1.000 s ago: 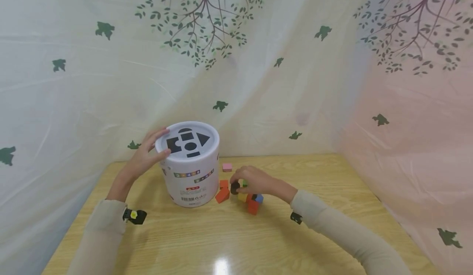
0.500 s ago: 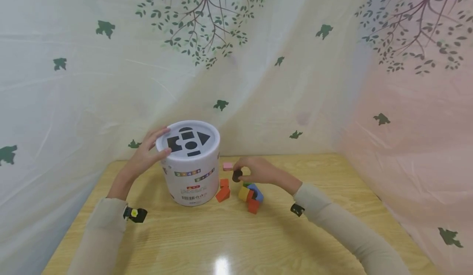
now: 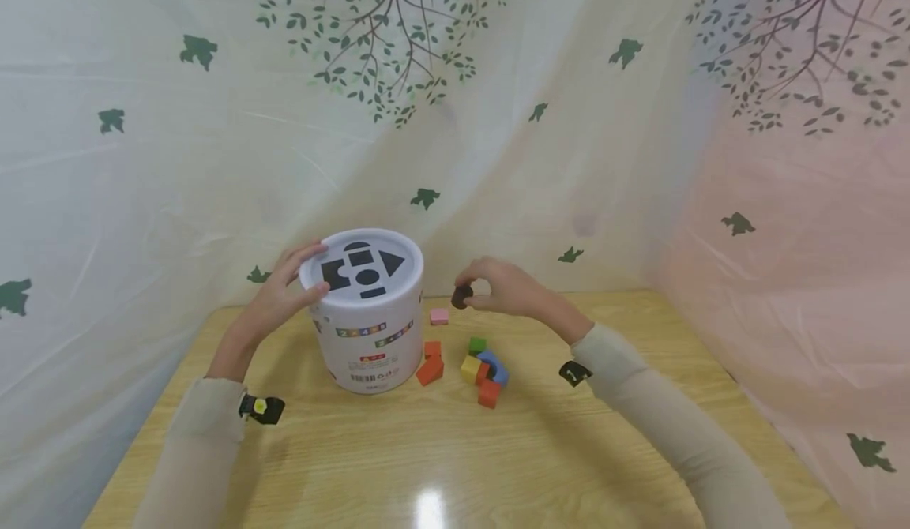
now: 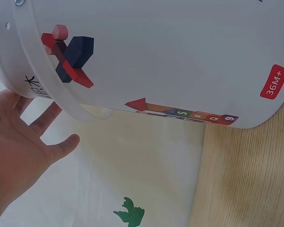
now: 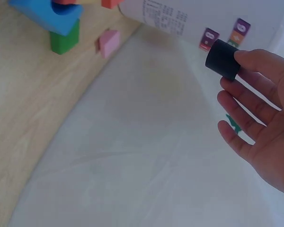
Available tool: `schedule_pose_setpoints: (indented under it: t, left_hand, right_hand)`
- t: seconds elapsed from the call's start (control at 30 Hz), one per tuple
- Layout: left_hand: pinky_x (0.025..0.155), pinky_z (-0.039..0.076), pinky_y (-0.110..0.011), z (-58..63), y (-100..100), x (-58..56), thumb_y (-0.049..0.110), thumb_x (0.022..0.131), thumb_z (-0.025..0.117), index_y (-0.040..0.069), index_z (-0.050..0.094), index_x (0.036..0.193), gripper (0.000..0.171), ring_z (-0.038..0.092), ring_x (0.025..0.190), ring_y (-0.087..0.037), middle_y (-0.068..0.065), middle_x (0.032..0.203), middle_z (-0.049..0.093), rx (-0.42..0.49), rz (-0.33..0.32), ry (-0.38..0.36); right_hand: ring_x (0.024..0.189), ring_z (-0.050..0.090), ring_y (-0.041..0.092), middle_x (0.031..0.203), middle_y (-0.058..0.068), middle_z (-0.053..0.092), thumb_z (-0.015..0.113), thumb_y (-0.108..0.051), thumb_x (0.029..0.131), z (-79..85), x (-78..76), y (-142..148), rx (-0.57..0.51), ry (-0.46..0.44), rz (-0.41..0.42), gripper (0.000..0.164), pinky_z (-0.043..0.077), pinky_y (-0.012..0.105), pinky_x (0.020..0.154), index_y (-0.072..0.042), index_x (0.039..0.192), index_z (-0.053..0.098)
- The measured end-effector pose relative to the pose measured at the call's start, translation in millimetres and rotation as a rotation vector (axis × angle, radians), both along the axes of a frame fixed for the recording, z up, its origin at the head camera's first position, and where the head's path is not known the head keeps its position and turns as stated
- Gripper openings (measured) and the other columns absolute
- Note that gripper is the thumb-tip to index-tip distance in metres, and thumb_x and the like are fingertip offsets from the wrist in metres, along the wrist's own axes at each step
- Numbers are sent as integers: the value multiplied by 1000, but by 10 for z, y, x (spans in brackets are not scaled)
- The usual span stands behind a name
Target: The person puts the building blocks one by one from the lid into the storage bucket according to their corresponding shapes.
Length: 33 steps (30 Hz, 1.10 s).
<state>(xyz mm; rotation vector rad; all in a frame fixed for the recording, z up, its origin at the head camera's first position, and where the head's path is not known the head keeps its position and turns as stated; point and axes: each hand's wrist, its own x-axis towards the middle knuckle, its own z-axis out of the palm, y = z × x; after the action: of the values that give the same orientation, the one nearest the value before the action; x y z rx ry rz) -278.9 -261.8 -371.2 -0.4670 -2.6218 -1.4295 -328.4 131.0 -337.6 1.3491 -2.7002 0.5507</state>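
My left hand [image 3: 279,288] rests against the left rim of a white shape-sorter bucket [image 3: 370,347], thumb and fingertips on the edge of its lid. In the left wrist view the hand's fingers [image 4: 61,147] are spread beside the bucket's wall. The lid [image 3: 334,298] has several black cut-outs, including a round one. Between thumb and fingers, my right hand [image 3: 508,286] pinches a black cylinder block [image 5: 223,59], raised above the table to the right of the bucket. Its other fingers [image 5: 241,113] are loosely bent.
Loose blocks lie right of the bucket on the wooden table [image 3: 355,466]: pink [image 3: 439,317], orange-red [image 3: 430,370], green [image 3: 477,345], yellow [image 3: 471,369], a blue arch [image 3: 497,369] and red [image 3: 489,393]. A printed curtain [image 3: 498,221] hangs behind.
My right hand has lifted the black cylinder up and away from the pile of blocks, uncovering the green and blue ones. The left hand and bucket have stayed in place.
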Motion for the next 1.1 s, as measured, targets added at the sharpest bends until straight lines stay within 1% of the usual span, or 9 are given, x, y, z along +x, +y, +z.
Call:
schedule_pose_setpoints:
  t: [0.1,0.27,0.37,0.57,0.7,0.9,1.1]
  left_hand:
    - [117,17,-78,-9,-4,-2,33,98,65,20,28,162,75,14,154,-46,-12,170,12,5,1,-3]
    - [118,16,-78,-20,-6,-5,32,98,64,20,28,162,74,13,154,-45,-12,170,12,10,-1,1]
    - [118,16,-77,-25,-6,-4,32,98,64,20,28,162,74,13,154,-45,-13,170,12,11,-3,4]
    - [118,17,-77,-37,-3,-2,33,98,64,19,29,161,74,15,154,-45,-14,169,14,13,-3,7]
    - [118,17,-77,-36,7,-2,30,98,64,18,29,161,73,15,153,-44,-14,168,15,28,-7,8]
    - [119,16,-76,-10,22,7,27,97,65,18,30,161,73,14,154,-44,-13,169,14,43,-8,13]
    - [119,15,-76,2,18,17,24,96,65,18,30,161,73,15,154,-43,-12,169,15,63,-14,13]
  right_hand:
    - [106,67,26,110,8,73,75,-13,90,112,-29,-8,-17,1,-10,26,56,42,97,-4,115,72]
    - [106,67,28,111,12,73,75,-10,90,291,-73,-35,-47,51,-3,27,56,45,98,-2,115,71]
    - [107,67,30,111,13,73,75,-9,89,395,-91,-70,-67,60,5,28,56,45,98,0,115,71]
    - [110,66,28,115,14,72,75,-9,89,584,-127,-209,-109,47,5,31,55,42,101,0,118,70]
    - [113,65,28,118,13,71,74,-11,90,685,-129,-341,-141,17,-1,35,54,42,104,0,123,68]
    - [115,63,24,119,8,72,74,-14,92,759,-105,-552,-183,-23,13,35,51,43,105,-6,125,69]
    - [116,62,22,120,6,72,74,-16,93,740,-85,-789,-208,-72,45,36,51,41,105,-7,127,69]
